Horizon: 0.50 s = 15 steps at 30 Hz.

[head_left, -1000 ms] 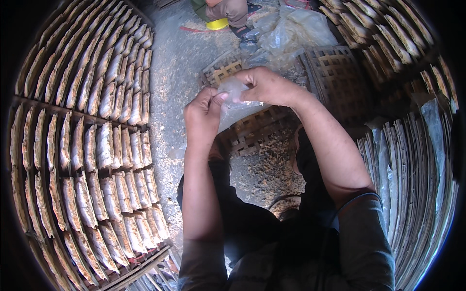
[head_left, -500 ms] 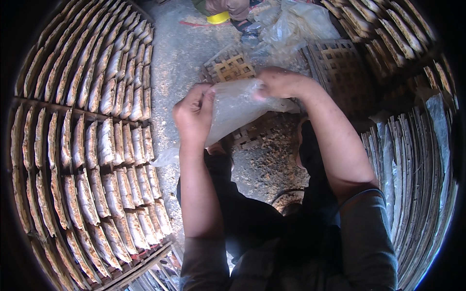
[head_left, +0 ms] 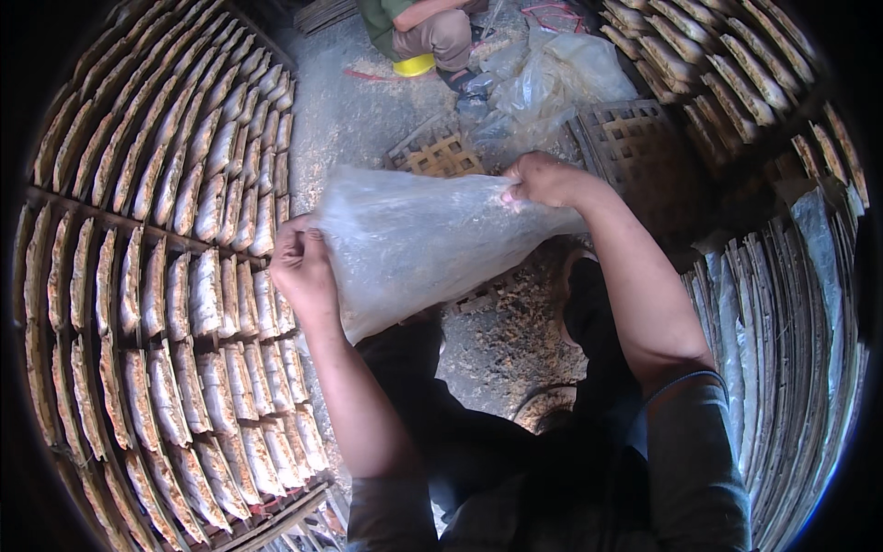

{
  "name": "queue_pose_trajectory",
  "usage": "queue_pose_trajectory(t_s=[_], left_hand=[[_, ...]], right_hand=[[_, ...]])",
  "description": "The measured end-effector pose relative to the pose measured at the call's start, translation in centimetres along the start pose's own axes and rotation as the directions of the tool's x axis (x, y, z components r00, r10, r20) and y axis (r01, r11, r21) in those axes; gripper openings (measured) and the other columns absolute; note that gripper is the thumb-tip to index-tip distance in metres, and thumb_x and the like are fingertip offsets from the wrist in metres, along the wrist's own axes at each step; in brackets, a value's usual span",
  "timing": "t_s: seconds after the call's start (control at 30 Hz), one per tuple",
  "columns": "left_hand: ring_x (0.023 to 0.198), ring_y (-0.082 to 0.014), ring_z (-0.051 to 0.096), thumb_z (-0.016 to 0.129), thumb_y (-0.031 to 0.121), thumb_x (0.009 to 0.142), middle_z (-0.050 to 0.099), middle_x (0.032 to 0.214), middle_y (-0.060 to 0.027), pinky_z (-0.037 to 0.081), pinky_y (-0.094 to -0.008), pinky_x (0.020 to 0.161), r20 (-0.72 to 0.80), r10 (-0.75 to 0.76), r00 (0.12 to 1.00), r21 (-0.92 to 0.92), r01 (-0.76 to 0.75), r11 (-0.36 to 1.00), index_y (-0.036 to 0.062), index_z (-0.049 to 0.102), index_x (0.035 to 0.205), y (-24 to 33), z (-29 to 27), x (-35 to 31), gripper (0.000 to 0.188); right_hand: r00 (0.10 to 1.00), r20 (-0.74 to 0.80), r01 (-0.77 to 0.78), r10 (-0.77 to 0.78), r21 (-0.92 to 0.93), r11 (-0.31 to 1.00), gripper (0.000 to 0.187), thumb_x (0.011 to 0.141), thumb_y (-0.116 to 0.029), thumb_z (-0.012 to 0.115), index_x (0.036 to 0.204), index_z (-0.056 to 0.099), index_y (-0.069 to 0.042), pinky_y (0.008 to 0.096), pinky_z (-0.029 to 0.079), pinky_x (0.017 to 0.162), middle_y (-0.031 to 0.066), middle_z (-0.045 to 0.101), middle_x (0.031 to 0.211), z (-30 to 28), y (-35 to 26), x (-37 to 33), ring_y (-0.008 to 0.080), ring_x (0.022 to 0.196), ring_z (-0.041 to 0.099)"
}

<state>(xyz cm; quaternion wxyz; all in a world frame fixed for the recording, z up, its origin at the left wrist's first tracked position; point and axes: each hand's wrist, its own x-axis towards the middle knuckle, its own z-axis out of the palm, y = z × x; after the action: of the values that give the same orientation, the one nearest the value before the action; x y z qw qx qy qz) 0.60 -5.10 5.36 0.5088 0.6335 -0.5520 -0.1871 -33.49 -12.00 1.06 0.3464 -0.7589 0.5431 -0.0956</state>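
A cloudy clear plastic sheet is stretched between my two hands above my knees, slightly smeared by motion. My left hand pinches its left edge, thumb against the fingers, close to the racks on that side. At the upper right part of the sheet, my right hand grips it with the fingers closed. Whether it is a single layer or a bag, I cannot tell. A woven bamboo tray lies on the floor just beyond the plastic, partly hidden by it.
Slatted racks filled with pale, crusted slabs stand close on my left. Thin boards stand on edge at right. Behind my right hand is a dark woven lattice panel. Crumpled plastic lies far off, beside a crouching person.
My left hand has moved left and down, away from the right hand. Bunched before, the plastic sheet is now spread wide. My right hand has shifted slightly and still grips it.
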Motion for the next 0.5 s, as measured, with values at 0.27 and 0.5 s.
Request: queue_pose_trajectory(t_s=[0.27, 0.5], left_hand=[[0.112, -0.0345, 0.062, 0.075, 0.032, 0.084, 0.063, 0.115, -0.0245, 0.037, -0.058, 0.104, 0.534, 0.262, 0.804, 0.504, -0.551, 0.665, 0.0057, 0.059, 0.124, 2.6, 6.5, -3.2, 0.05], [0.079, -0.0364, 0.069, 0.069, 0.03, 0.091, 0.069, 0.084, -0.0216, 0.052, -0.0426, 0.074, 0.689, -0.1, 0.718, 0.248, -0.104, 0.963, 0.0011, 0.066, 0.105, 1.3, 5.5, -2.5, 0.032]], right_hand=[[0.929, 0.042, 0.369, -0.367, -0.141, 0.918, 0.02, 0.088, -0.017, 0.064, 0.106, 0.072, -0.013, 0.0473, 0.051, 0.089, 0.018, 0.07, 0.1, 1.5, -7.6, -0.2, 0.037, 0.098, 0.066], [0.966, 0.142, 0.247, -0.217, -0.248, 0.937, 0.029, 0.079, -0.017, 0.07, 0.107, 0.069, -0.01, 0.0431, 0.051, 0.091, 0.0156, 0.07, 0.101, 0.1, -5.0, -0.7, 0.0326, 0.1, 0.067]])
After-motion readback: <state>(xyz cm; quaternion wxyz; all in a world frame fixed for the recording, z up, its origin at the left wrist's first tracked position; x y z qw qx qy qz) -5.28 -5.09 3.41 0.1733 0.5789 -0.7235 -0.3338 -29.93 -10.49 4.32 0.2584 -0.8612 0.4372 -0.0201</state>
